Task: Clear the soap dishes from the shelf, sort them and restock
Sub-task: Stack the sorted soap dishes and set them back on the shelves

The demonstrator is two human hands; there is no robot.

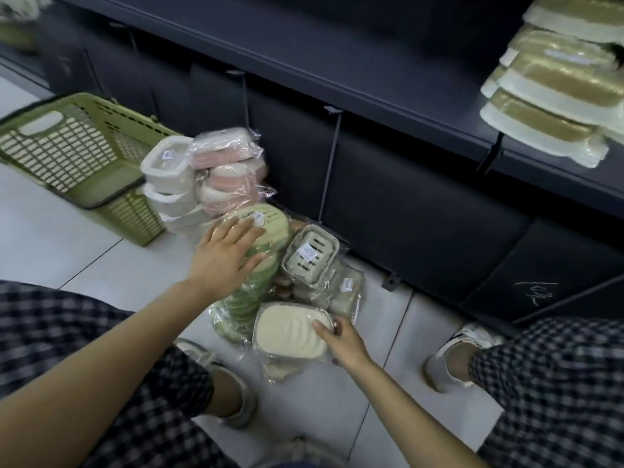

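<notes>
Sorting at frame centre: left hand [225, 256] flat, open on green stack [261, 251], right hand [341, 336] gripping cream dish [290, 331] (probably needs its matching pile next).

Plastic-wrapped soap dishes [270, 265] stacked by colour on floor.

Wrapped dish stacks [233, 184] crowd the floor against the dark shelf base [405, 197]; green basket [77, 146] blocks the left. Bare tiles [67, 238] lie open nearer the knees.
</notes>
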